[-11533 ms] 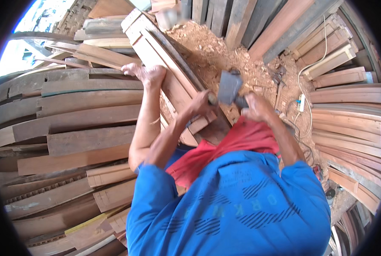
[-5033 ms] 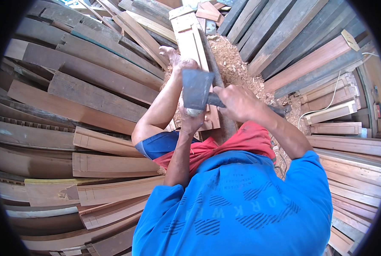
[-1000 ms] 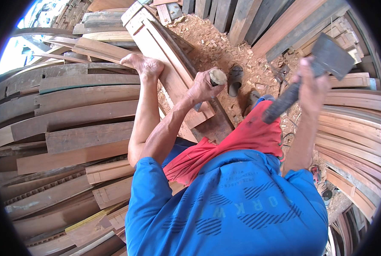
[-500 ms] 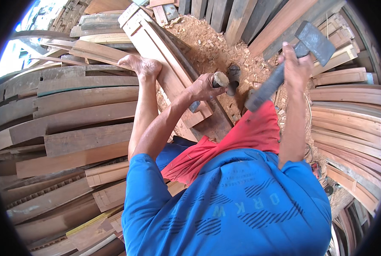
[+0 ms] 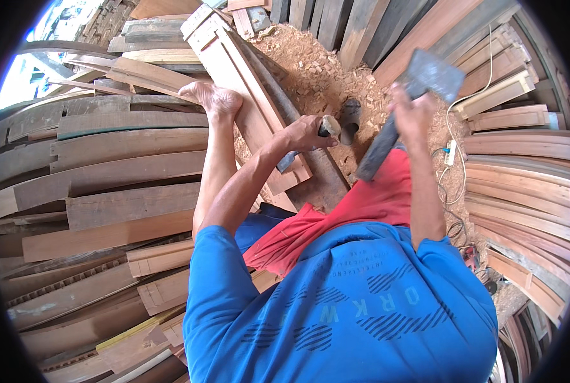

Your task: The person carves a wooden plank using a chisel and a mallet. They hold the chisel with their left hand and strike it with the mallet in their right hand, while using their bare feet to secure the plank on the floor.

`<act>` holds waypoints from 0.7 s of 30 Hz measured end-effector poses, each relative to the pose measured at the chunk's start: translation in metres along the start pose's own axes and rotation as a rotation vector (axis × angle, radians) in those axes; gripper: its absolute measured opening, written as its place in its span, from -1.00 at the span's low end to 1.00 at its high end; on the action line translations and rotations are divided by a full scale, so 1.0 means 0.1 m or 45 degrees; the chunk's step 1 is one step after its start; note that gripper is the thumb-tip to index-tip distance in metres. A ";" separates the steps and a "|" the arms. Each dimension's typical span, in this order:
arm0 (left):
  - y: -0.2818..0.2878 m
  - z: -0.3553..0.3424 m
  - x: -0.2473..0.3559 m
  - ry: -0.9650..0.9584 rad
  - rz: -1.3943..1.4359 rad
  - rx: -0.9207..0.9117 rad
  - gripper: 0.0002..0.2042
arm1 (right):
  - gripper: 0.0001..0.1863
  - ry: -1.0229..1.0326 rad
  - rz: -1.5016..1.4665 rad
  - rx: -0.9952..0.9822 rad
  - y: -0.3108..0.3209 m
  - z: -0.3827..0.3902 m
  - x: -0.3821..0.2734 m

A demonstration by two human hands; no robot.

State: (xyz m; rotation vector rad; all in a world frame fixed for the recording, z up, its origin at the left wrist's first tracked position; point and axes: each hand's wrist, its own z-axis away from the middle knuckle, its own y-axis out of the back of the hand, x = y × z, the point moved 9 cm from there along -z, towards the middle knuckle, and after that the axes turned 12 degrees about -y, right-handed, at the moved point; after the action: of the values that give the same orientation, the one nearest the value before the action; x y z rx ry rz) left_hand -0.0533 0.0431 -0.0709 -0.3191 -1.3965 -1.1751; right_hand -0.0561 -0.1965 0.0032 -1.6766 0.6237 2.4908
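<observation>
My left hand (image 5: 301,135) is closed around an upright chisel (image 5: 328,126) with a worn pale handle top; its blue-grey blade meets a grooved light wooden panel (image 5: 213,43), lying on a dark board (image 5: 320,191) that runs toward me. My right hand (image 5: 411,115) grips a dark-handled hatchet (image 5: 435,73), raised above and right of the chisel, its broad grey head slightly blurred. My bare left foot (image 5: 218,99) rests against the left side of the panel. My red-clothed lap (image 5: 368,204) is just below the wood.
Stacked planks (image 5: 119,179) fill the left side. Dark beams (image 5: 387,32) stand at the top. Panels and boards (image 5: 521,179) pile on the right, beside a white cord with a power strip (image 5: 451,152). Wood chips (image 5: 317,70) cover the ground around a dark sandal (image 5: 350,121).
Since half a second ago my right hand has brought the hatchet leftward and a little down, toward the chisel. My left hand has shifted slightly down with the chisel.
</observation>
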 end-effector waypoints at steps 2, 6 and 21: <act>-0.03 0.00 -0.03 0.084 -0.238 -0.156 -0.57 | -0.73 0.249 0.221 -0.192 -0.42 0.28 0.17; 0.01 0.63 -0.47 -0.119 -0.643 0.079 -0.51 | -0.61 0.346 1.121 -0.714 -1.02 0.73 0.74; 0.61 0.43 0.52 -0.094 0.116 0.767 -0.73 | -0.71 -0.103 0.118 -0.441 0.00 0.50 0.02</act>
State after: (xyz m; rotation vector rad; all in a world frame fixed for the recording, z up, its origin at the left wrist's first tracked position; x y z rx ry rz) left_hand -0.0442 0.0809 0.0112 0.0028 -1.7066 -0.6285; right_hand -0.1000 -0.1783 0.0171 -1.6692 0.2784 2.8500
